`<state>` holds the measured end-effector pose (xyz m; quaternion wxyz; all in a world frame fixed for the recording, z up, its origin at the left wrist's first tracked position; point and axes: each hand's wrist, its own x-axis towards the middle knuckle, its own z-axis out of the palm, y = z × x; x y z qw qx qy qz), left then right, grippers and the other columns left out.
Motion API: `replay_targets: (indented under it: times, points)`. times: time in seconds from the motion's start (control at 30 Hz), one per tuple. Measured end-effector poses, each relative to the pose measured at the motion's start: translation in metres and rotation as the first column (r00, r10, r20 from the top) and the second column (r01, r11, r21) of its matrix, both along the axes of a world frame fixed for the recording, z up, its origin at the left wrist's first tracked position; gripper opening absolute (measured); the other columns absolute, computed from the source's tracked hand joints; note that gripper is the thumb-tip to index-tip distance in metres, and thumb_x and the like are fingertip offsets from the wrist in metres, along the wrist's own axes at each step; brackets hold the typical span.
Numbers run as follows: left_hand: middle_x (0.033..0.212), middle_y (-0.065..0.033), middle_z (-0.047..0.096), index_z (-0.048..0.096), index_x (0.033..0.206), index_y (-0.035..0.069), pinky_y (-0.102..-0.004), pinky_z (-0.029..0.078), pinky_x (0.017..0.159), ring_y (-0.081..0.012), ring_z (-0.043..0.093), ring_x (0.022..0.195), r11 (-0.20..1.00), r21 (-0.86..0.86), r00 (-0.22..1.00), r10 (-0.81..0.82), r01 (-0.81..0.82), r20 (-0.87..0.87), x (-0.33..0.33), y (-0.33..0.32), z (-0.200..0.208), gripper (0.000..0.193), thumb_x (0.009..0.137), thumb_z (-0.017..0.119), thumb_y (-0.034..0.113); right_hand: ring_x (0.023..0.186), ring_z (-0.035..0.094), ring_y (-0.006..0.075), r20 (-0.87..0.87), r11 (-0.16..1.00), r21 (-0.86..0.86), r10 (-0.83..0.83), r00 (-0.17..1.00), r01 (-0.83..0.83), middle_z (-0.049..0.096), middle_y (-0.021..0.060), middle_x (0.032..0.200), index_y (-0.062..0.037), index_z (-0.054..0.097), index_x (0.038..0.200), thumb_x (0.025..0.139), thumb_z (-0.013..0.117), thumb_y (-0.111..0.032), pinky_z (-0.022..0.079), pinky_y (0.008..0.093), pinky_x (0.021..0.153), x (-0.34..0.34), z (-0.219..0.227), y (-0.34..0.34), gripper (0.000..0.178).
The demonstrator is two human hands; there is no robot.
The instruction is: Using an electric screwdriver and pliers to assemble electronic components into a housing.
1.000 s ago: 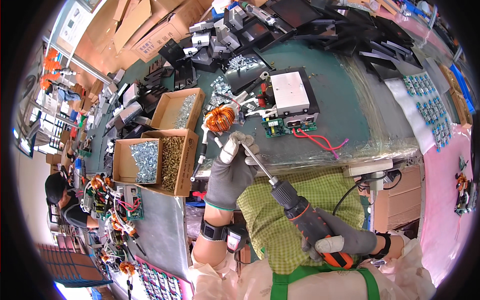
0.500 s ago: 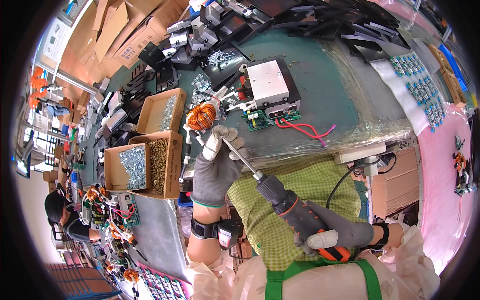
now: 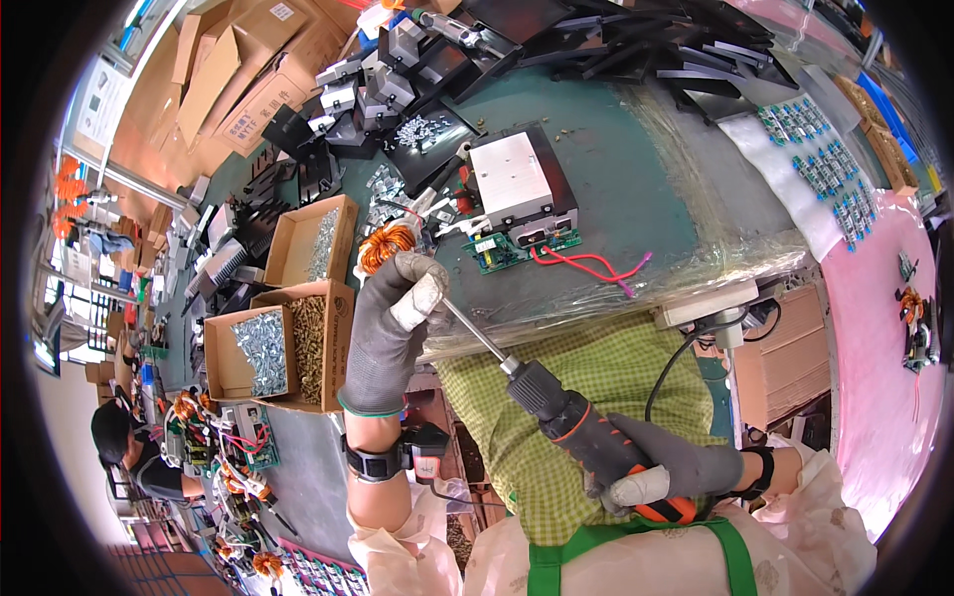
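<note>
My right hand (image 3: 651, 472), in a grey glove with pale fingertips, wraps round a black and orange electric screwdriver (image 3: 586, 429). Its long bit (image 3: 477, 330) points up and left. At the bit's tip my left hand (image 3: 397, 303), gloved alike, has its fingers curled closed. What they pinch, if anything, is hidden. Just beyond that hand lies a copper-wound coil (image 3: 385, 246), partly covered by it. To the right of the coil sits a silver metal block (image 3: 511, 179) on a black plate, with a green circuit board (image 3: 497, 252) and red wires (image 3: 591, 264) at its near side.
Cardboard boxes of screws (image 3: 260, 353) and brass-coloured fasteners (image 3: 310, 348) stand left of my left hand. Black plates and brackets (image 3: 686, 50) pile up at the back. Small boards (image 3: 825, 164) lie on white foam at right. Another person (image 3: 129, 447) is at far left.
My left hand has curled its fingers tighter and shifted left and slightly down, now overlapping the coil. The screwdriver stays nearly in place in my right hand. The whole view has shifted slightly.
</note>
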<state>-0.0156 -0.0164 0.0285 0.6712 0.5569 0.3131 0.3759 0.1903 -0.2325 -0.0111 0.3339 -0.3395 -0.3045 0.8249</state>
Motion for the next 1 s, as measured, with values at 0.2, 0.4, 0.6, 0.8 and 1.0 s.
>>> replay_targets:
  times: [0.2,0.4,0.6,0.8,1.0]
  points:
    - [0.077,0.0017,0.049,0.056,0.085,0.004,-0.0202,0.033,0.058,-0.0062,0.042,0.064,0.971,0.106,0.925,-0.167,0.214,-0.342,0.016,0.012,0.028,0.024,0.078,0.068,0.024,0.088,0.059,0.0164,-0.031,0.998,-0.068,-0.008,0.999,0.005,0.058,0.0116,0.103,-0.0014,0.035,0.127,0.065,0.082,-0.028,0.051,0.0323,0.077,0.014,-0.007,-0.018,0.082]
    - [0.076,0.0033,0.050,0.055,0.087,0.006,-0.0201,0.036,0.059,-0.0055,0.044,0.066,0.844,-0.121,0.853,-0.520,0.522,0.054,0.047,0.003,0.010,0.026,0.080,0.071,0.025,0.086,0.063,0.0239,-0.441,0.977,-0.213,-0.105,0.891,0.009,0.058,0.0107,0.103,-0.0033,0.029,0.132,0.051,0.087,-0.019,0.051,0.0364,0.079,0.027,-0.024,-0.052,0.101]
    - [0.077,-0.0012,0.049,0.053,0.089,0.004,-0.0223,0.033,0.057,-0.0088,0.041,0.063,0.924,-0.190,0.939,-0.304,0.332,0.160,0.078,-0.027,-0.019,0.026,0.081,0.067,0.024,0.073,0.061,0.0185,-0.227,0.983,-0.116,-0.168,0.959,0.145,0.058,0.0096,0.100,-0.0043,0.028,0.132,0.061,0.082,-0.014,0.052,0.0342,0.071,0.029,-0.018,-0.074,0.089]
    - [0.069,0.0019,0.049,0.056,0.087,0.002,-0.0215,0.034,0.056,-0.0060,0.042,0.060,0.943,0.220,0.942,-0.182,0.248,-0.281,0.079,-0.008,0.001,0.016,0.086,0.063,0.017,0.073,0.059,0.0106,0.237,0.947,0.096,-0.322,0.917,0.308,0.061,0.0040,0.085,-0.0002,0.037,0.121,0.064,0.083,-0.014,0.048,0.0275,0.070,0.007,0.010,-0.057,0.075]
    - [0.074,-0.0008,0.054,0.058,0.095,0.002,-0.0206,0.035,0.049,-0.0077,0.046,0.060,0.969,-0.094,0.966,-0.237,0.228,-0.102,0.093,0.021,0.005,0.019,0.085,0.065,0.017,0.082,0.057,0.0115,0.289,0.913,0.170,-0.405,0.867,0.370,0.057,0.0064,0.100,-0.0023,0.017,0.140,0.066,0.084,-0.013,0.049,0.0295,0.076,-0.004,0.023,-0.037,0.101]
